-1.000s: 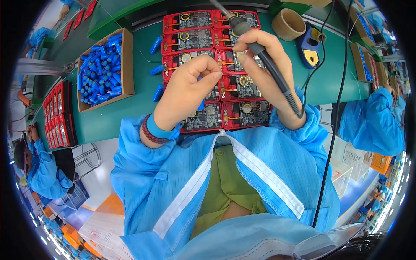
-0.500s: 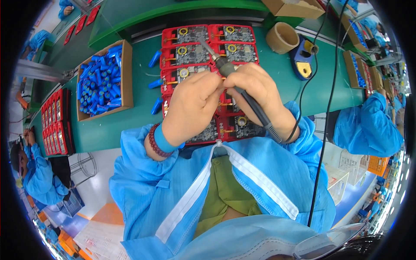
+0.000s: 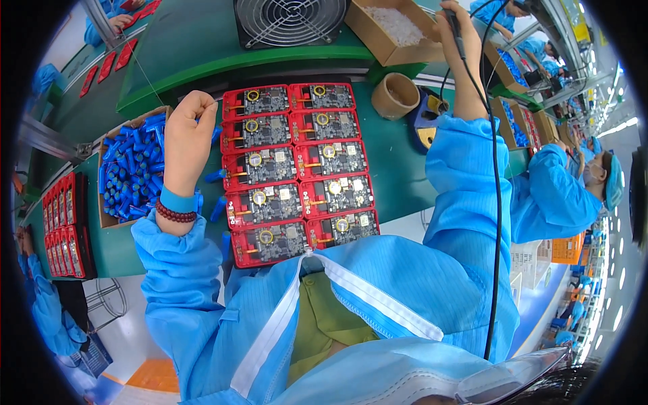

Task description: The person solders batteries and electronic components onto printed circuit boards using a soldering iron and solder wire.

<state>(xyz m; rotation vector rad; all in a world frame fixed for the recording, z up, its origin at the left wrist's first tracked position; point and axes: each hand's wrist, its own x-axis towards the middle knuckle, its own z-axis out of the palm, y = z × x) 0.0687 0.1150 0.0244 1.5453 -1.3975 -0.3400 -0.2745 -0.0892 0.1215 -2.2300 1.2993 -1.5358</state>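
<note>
My right hand is raised at the far right, wrapped round the dark handle of a soldering iron whose cable runs down past my arm. The iron's tip cannot be made out. My left hand is closed beside the box of blue cylindrical cells, its fingers curled in; whatever they hold is hidden. Between my arms lie red trays in two columns, each bearing a green-grey circuit board with a yellow-ringed round part. Several loose blue cells lie along the trays' left side.
A cardboard box holds many blue cells. Behind the trays are a brown round pot, a blue iron stand, a fan and a carton of whitish pieces. More red trays lie left. A co-worker sits right.
My hands, close together over the boards before, have come apart. The left moved left towards the cell box; the right carried the soldering iron up and right. The view has shifted, showing the fan.
</note>
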